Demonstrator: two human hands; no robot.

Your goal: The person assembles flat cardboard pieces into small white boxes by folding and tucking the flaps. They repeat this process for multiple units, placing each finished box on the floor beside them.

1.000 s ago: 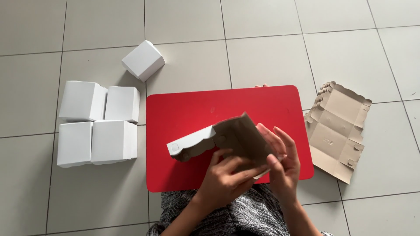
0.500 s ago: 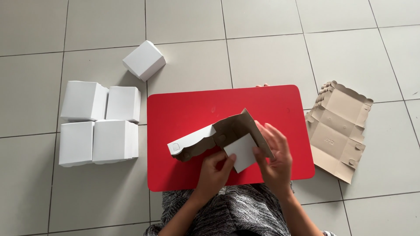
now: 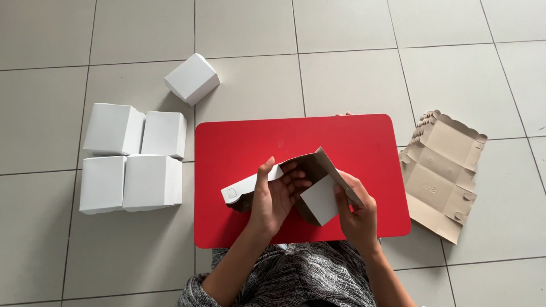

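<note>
Folding a thin, light cardboard box blank (image 3: 296,187) above the red mat (image 3: 352,142), the left hand (image 3: 276,196) grips its middle panel while the right hand (image 3: 355,207) pinches a flap, the card likely creasing easily away from its fold lines.

Five white boxes (image 3: 135,156) left, half-folded carton (image 3: 296,185) centre, flat brown cartons (image 3: 443,170) right.

Tiled floor (image 3: 352,74): 1 red mat (image 3: 256,142), 5 white folded boxes (image 3: 133,159) and 1 stack of flat brown cardboard blanks (image 3: 443,170) are laid directly on it.
</note>
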